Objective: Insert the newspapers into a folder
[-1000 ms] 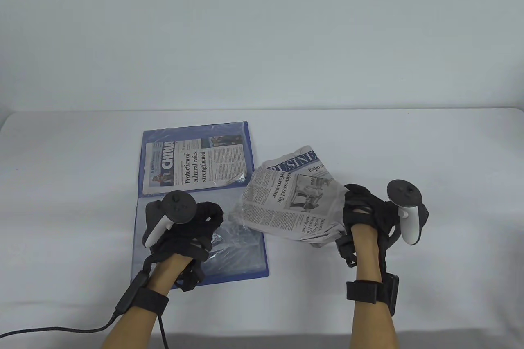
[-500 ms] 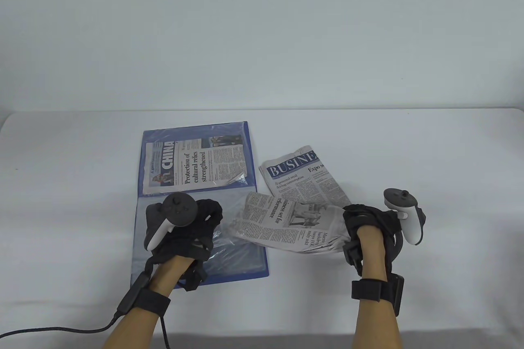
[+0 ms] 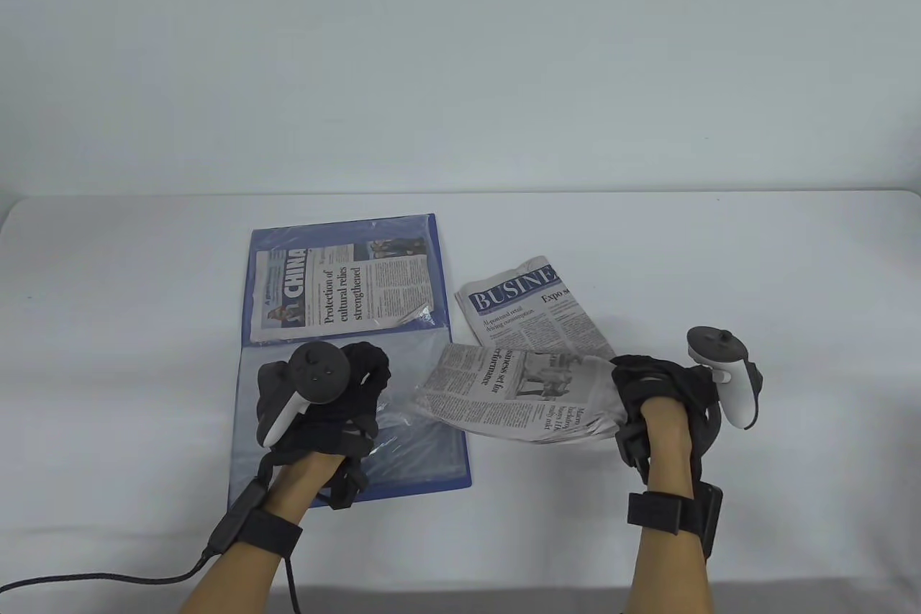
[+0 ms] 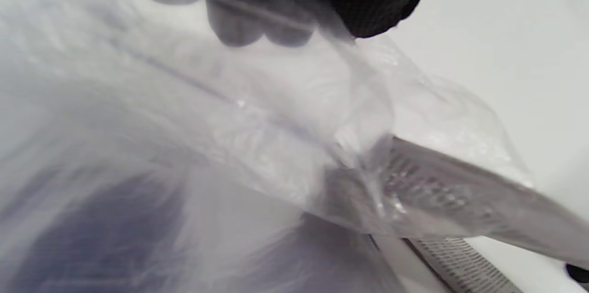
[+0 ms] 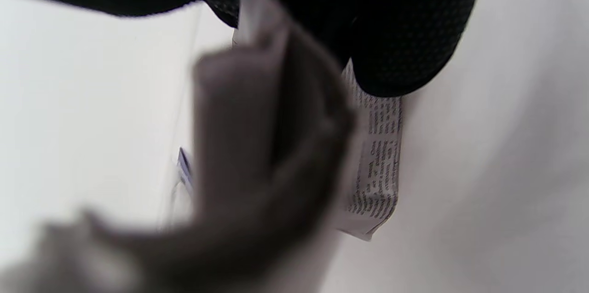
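An open blue folder (image 3: 446, 470) lies at centre left. A "CHINA" newspaper (image 3: 345, 290) sits in its far clear sleeve. My left hand (image 3: 352, 391) holds up the near clear sleeve (image 3: 410, 420); in the left wrist view my fingers (image 4: 239, 26) sit behind the lifted plastic (image 4: 299, 136). My right hand (image 3: 647, 391) grips a folded newspaper (image 3: 504, 391) by its right end, its left edge at the sleeve's mouth. In the right wrist view the paper (image 5: 377, 169) curls, blurred, under my fingers (image 5: 405, 54). A "BUSINESS" newspaper (image 3: 525, 304) lies flat behind it.
A white cloth covers the table (image 3: 755, 268), with a pale wall behind. A black cable (image 3: 101, 574) runs from my left wrist to the bottom left edge.
My right hand has lowered the folded newspaper from raised and tilted to nearly flat, uncovering the "BUSINESS" paper behind it. Its left edge now meets the sleeve mouth. The left hand barely moved.
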The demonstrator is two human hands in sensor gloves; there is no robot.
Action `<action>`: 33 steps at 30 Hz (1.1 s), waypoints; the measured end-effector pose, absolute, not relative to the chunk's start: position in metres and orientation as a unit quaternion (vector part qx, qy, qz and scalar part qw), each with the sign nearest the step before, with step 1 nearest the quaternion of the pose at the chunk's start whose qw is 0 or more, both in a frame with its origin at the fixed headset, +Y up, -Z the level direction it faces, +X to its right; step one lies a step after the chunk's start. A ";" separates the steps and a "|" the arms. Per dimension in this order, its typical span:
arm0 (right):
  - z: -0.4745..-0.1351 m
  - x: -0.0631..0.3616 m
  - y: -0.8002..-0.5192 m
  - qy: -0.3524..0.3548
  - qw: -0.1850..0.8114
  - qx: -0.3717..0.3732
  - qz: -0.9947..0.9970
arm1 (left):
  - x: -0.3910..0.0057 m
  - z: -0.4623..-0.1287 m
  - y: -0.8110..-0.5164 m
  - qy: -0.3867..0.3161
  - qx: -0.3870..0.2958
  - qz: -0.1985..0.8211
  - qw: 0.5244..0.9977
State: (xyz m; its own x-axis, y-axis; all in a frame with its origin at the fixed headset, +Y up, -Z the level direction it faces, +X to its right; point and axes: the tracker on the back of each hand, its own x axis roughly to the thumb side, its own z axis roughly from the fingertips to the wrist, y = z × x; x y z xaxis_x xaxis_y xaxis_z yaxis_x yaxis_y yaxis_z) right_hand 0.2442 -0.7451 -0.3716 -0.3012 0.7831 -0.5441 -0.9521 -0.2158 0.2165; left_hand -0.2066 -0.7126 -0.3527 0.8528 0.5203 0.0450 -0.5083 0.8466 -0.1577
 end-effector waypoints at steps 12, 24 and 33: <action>-0.382 0.200 -0.756 0.208 0.619 -0.125 0.747 | -0.187 -0.358 -0.733 -0.095 -0.185 0.169 0.963; -0.394 0.164 -0.759 0.184 0.631 -0.029 0.753 | -0.183 -0.357 -0.733 -0.102 -0.180 0.157 0.966; -0.395 0.135 -0.754 0.202 0.625 -0.024 0.754 | -0.198 -0.359 -0.727 -0.084 -0.149 0.257 0.951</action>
